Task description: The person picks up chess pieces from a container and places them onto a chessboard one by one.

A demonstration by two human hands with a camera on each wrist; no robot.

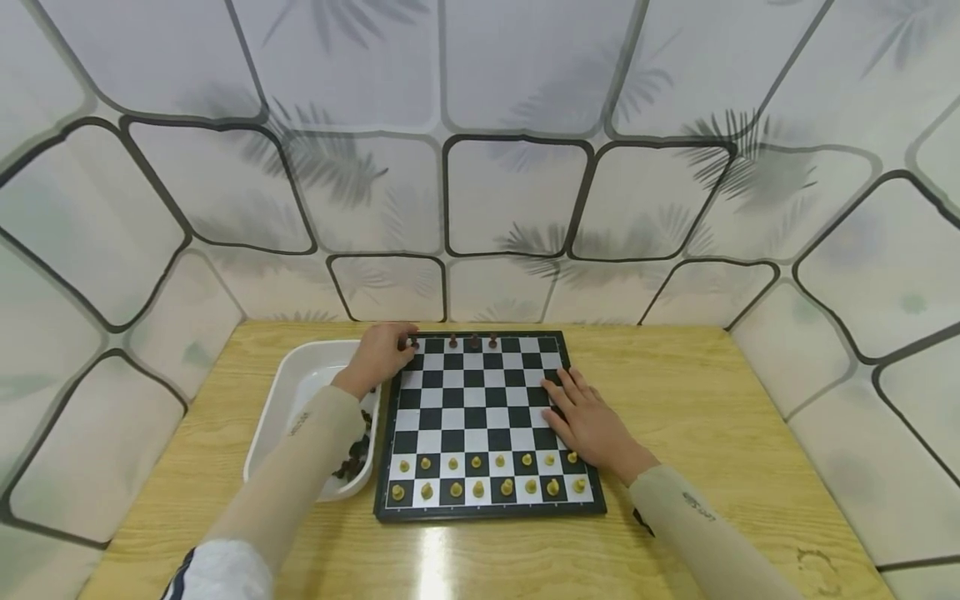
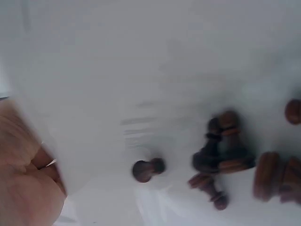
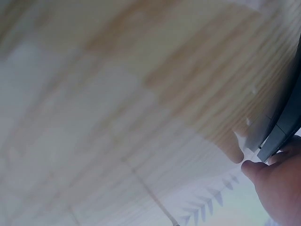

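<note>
At the far left corner of the chessboard [image 1: 454, 399], my left hand [image 1: 381, 357] pinches a dark chess piece [image 1: 415, 342] between thumb and fingertips. Its exact kind is mostly hidden. Farther along the same back row stand three dark chess pieces, among them one in the middle [image 1: 475, 342]. My right hand [image 1: 588, 417] rests with spread fingers on the board's right edge. In the right wrist view its fingers lie by the black board edge [image 3: 282, 127]. The left wrist view catches part of the left hand [image 2: 28, 174] beyond the tub wall.
A white plastic tub [image 1: 258, 425] stands left of the board, under my left forearm. Inside lie several dark pieces, including a small pawn [image 2: 148, 169]. Yellow pieces [image 1: 478, 489] fill the two near rows. The wooden table [image 1: 690, 375] meets a patterned wall [image 1: 517, 200] behind.
</note>
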